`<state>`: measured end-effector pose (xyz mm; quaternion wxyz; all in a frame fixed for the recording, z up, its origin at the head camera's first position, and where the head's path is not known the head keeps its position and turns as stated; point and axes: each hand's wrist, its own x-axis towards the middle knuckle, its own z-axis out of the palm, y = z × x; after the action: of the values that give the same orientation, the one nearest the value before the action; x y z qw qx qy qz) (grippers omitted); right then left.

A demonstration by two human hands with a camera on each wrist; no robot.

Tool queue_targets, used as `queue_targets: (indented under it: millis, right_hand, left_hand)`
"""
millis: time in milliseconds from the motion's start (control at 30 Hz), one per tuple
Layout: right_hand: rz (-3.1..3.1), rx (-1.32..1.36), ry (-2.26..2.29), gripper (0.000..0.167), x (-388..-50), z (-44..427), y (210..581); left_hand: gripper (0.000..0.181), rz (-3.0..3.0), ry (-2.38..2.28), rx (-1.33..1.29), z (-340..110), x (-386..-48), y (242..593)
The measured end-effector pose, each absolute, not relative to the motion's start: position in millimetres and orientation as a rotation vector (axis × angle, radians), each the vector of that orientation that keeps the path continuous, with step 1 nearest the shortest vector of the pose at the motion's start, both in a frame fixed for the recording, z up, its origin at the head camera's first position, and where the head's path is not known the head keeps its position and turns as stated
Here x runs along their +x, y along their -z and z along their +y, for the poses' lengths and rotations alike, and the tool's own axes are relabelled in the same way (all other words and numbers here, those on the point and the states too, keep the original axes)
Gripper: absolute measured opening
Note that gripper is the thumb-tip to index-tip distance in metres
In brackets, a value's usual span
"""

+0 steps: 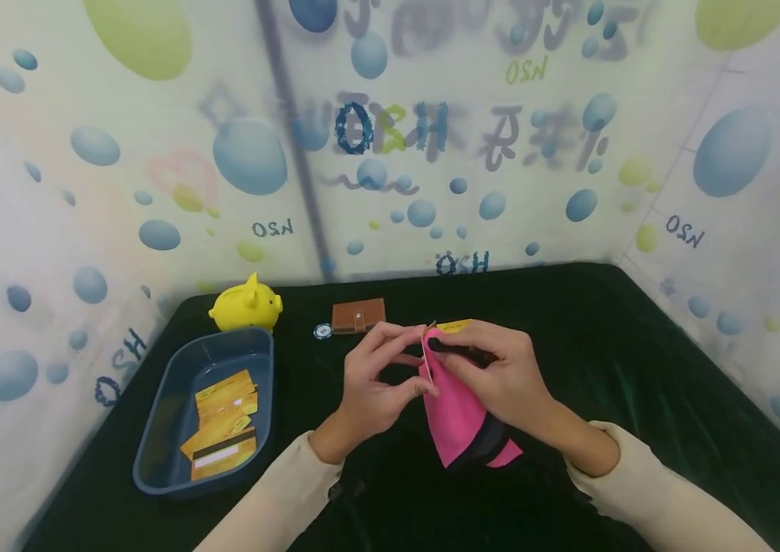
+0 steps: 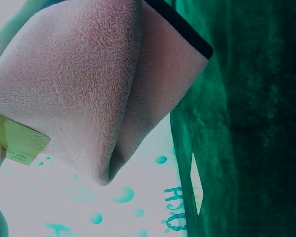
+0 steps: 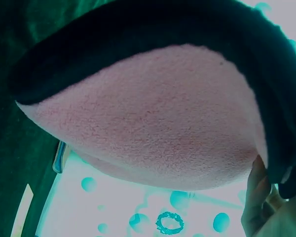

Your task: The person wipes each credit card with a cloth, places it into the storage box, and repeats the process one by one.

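In the head view my left hand point(image 1: 376, 383) pinches a gold card, which shows nearly edge-on there. The left wrist view shows more of this gold card point(image 2: 29, 145), with embossed digits along one edge. My right hand point(image 1: 507, 372) grips a pink cloth point(image 1: 455, 414) with a black border against the card's other side. The fleecy cloth point(image 2: 84, 74) hangs in folds and hides part of the card. In the right wrist view, the cloth point(image 3: 153, 123) covers most of the picture, and only some fingers point(image 3: 256, 190) show at its corner.
Another gold card point(image 1: 455, 326) lies on the dark green tablecloth behind my hands. A brown wallet point(image 1: 369, 314) and a poker chip point(image 1: 323, 331) lie further left. At the left, a blue tray point(image 1: 144, 452) holds several gold cards point(image 1: 224, 460), with a yellow piggy bank point(image 1: 245, 308) behind it.
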<state>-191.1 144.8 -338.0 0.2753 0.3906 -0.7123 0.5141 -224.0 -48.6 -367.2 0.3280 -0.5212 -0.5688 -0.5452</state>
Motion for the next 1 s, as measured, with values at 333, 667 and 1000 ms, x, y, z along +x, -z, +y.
queue_targets:
  millis: [333,667,1000]
  right_hand:
    - [-1.967,1.008,-1.377,0.032,-192,149,338]
    - [-1.997,0.974,-1.37,0.03,-192,152,341]
    - [-2.006,0.971,-1.352,0.03,-195,155,343]
  left_hand:
    - [0.056,-1.491,1.371,-1.373,-47,-221,367]
    - [0.058,-1.473,1.321,-1.402,-45,-223,369]
    - [0.055,-1.418,1.153,-1.474,-48,-230,368]
